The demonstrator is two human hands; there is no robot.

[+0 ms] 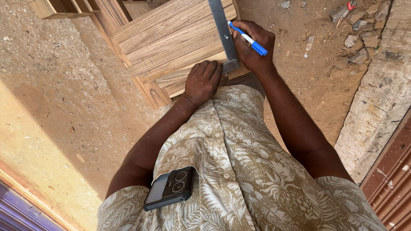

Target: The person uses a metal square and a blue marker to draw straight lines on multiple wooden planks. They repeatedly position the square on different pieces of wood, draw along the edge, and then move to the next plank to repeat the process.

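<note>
Pale striped wood: a stack of planks point(171, 42) lies on the sandy ground point(55, 111), far from the person, with a wooden frame piece point(150, 92) just beside its near left edge. A steel square point(224, 34) lies across the planks, its blade running from far to near, its corner at the near edge of the top plank. Left hand point(202, 81) is curled, knuckles up, fingertips pressing on the plank edge just left of the square's corner; it looks to be steadying plank and square, not grasping either. Right hand point(252, 47) is closed around a blue-and-white pen point(248, 39), held just right of the blade, tip towards the steel; whether the tip touches wood I cannot tell. Judgement: the step in hand is marking a line across the plank along the square. The next move calls for the square held tight against the plank edge without slipping, and the pen drawn close along the blade in one steady pass. Rubble point(359, 25) lies far right. A phone point(171, 188) sits in the shirt pocket.
</note>
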